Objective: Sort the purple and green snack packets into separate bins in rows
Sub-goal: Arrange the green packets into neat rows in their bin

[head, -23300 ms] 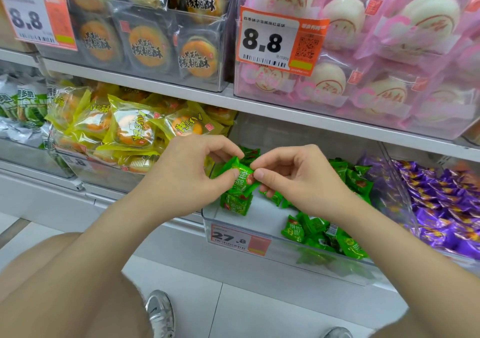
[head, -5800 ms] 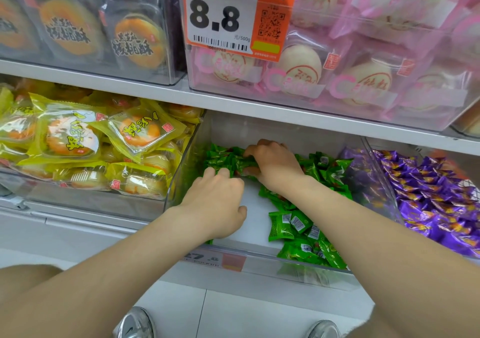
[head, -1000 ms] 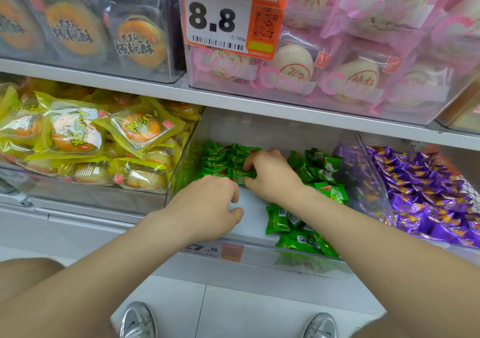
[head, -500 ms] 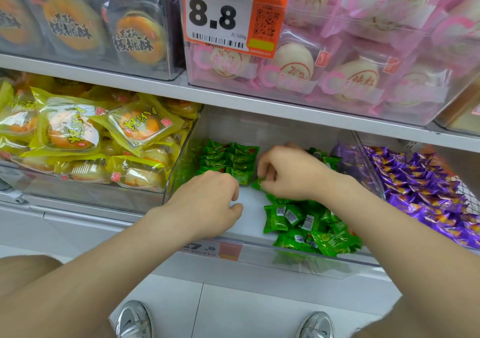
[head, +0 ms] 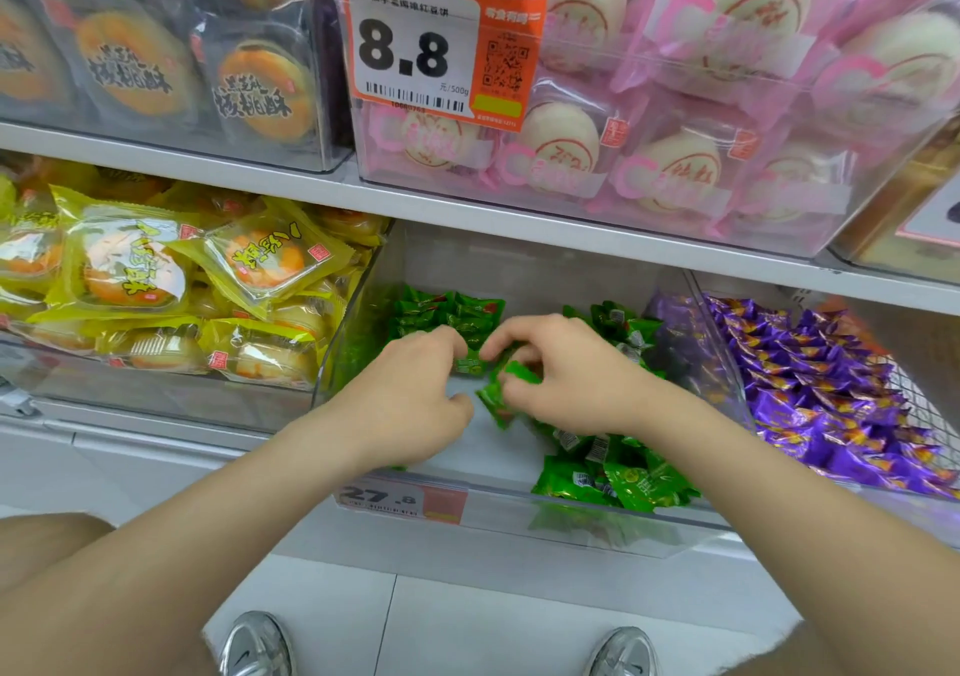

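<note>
Over one clear bin [head: 519, 530], two hands curl inward: right hand [head: 566, 379] pinches one green packet [head: 498, 400], while the left hand [head: 410, 405] shows no clear grip.

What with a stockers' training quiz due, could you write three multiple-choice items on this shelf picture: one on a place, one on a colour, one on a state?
1. Where are the purple packets from the green packets' bin? A left; B right; C shelf above.
2. The held packet in the right hand is: A green; B yellow; C pink.
3. The back-left packets in that bin are: A in tidy rows; B torn open; C on the floor.
B, their bin adjoins on the right; A, its wrapper is green; A, they sit aligned.
</note>
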